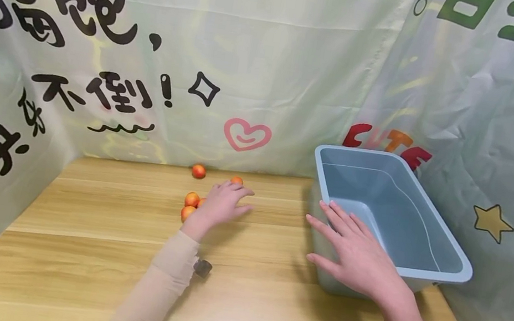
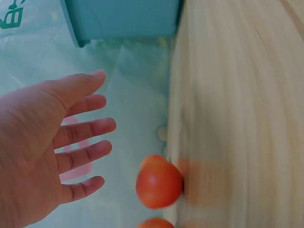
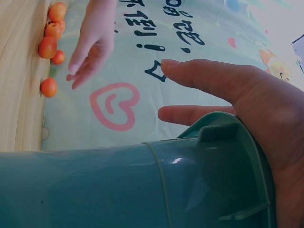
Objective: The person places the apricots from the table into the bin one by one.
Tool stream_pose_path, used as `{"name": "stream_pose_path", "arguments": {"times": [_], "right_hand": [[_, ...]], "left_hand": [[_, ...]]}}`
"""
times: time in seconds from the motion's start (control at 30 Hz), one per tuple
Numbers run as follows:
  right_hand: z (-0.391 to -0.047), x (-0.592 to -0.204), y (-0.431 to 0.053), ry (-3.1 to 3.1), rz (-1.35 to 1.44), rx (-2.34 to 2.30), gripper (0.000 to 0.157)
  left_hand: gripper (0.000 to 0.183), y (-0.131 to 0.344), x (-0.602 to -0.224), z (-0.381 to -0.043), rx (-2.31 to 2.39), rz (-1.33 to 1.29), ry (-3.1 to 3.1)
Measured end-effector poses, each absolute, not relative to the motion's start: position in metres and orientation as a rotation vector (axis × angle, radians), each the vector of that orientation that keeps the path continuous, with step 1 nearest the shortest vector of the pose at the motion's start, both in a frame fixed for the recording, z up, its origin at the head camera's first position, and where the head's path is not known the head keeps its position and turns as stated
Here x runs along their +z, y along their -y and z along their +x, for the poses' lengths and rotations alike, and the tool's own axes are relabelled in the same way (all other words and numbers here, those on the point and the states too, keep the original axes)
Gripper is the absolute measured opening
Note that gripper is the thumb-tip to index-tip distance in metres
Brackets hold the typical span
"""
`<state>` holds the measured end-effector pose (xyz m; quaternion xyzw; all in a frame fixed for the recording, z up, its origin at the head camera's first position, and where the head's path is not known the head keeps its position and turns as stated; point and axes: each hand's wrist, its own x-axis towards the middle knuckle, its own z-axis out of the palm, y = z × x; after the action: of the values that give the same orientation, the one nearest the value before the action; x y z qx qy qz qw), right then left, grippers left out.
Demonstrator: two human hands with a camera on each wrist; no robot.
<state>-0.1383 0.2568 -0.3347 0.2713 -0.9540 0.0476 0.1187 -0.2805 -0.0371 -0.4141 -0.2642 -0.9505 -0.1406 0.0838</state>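
My left hand (image 1: 222, 204) hovers over the wooden table with its fingers loosely spread and holds nothing. Several small orange-red tomatoes lie around it: a lone tomato (image 1: 198, 171) towards the back, another (image 1: 236, 180) just beyond the fingers, and a cluster (image 1: 188, 212) left of the wrist, partly hidden by the hand. In the left wrist view, a tomato (image 2: 159, 185) sits below and to the right of the fingertips. My right hand (image 1: 356, 252), fingers extended, is at the near left side of a blue-grey plastic bin (image 1: 440, 276), overlapping its rim.
The bin stands on the right of the table (image 1: 99, 231), close to the right-hand cloth. Printed cloth backdrops (image 1: 290, 76) enclose the back and both sides. Dark straps (image 1: 202, 268) are on both sleeved wrists.
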Motion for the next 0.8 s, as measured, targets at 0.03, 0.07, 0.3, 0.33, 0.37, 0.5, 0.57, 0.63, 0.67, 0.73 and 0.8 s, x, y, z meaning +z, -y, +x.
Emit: {"name": "stream_pose_path", "arguments": {"times": [0.03,0.07,0.3,0.33,0.37,0.5,0.57,0.63,0.67,0.73,0.8], "right_hand": [[-0.138,-0.335,-0.257,2.789,0.794,0.138,0.069],[-0.138,-0.335,-0.257,2.790,0.794,0.139,0.069],[-0.139,-0.335,-0.258,2.794,0.795,0.141,0.069],[-0.139,-0.335,-0.258,2.795,0.796,0.141,0.069],[-0.139,-0.335,-0.258,2.795,0.796,0.138,0.069],[-0.139,-0.335,-0.258,2.796,0.795,0.134,0.069],[-0.139,-0.335,-0.258,2.793,0.796,0.132,0.069],[-0.139,-0.335,-0.258,2.792,0.797,0.130,0.069],[-0.139,-0.335,-0.258,2.791,0.798,0.131,0.069],[-0.139,-0.336,-0.257,2.789,0.799,0.132,0.069],[-0.139,-0.336,-0.258,2.791,0.798,0.135,0.069]], "left_hand": [[0.044,0.040,-0.415,-0.280,-0.409,-0.789,2.840],[0.044,0.042,-0.417,-0.281,-0.402,-0.788,2.846],[0.043,0.058,-0.429,-0.280,-0.321,-0.755,2.885],[0.043,0.060,-0.430,-0.280,-0.315,-0.750,2.893],[0.043,0.062,-0.431,-0.280,-0.315,-0.747,2.900],[0.045,0.067,-0.431,-0.278,-0.319,-0.728,2.934],[0.046,0.068,-0.431,-0.278,-0.308,-0.718,2.947],[0.048,0.069,-0.430,-0.277,-0.290,-0.709,2.962],[0.049,0.069,-0.430,-0.277,-0.283,-0.706,2.966],[0.048,0.070,-0.430,-0.276,-0.264,-0.705,2.964],[0.046,0.070,-0.430,-0.276,-0.252,-0.708,2.963]]}}
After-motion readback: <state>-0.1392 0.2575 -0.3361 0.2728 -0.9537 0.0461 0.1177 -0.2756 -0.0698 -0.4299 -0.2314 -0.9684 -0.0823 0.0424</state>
